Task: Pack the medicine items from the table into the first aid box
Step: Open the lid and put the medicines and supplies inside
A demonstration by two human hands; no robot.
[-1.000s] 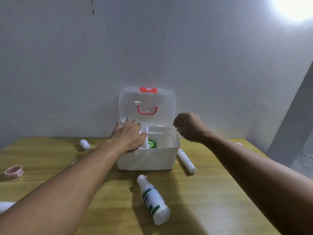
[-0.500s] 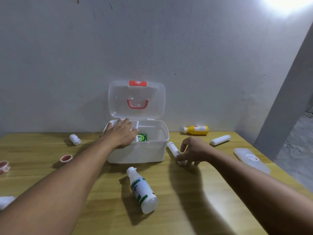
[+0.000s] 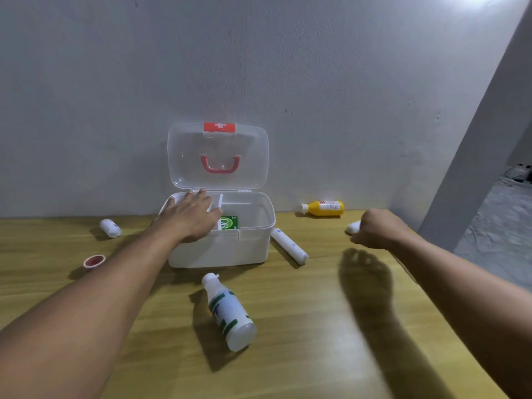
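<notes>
Left hand [image 3: 191,216] lies flat, open, on first aid box [image 3: 224,249] rim at surface's back edge; right hand [image 3: 377,228] curled shut, contents unclear, by white roll [image 3: 353,226], likely light, soft: grasp mid-length.

The right hand [image 3: 377,229] hides most of a white roll [image 3: 353,226]; its curled fingers face away.

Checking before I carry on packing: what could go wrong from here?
The round white and green plastic bottle lies on its side near the wooden table's front, so it could roll. The left hand rests on the white plastic first aid box's inner tray, maybe blocking drops. The right hand hides a white roll near the right edge.
</notes>
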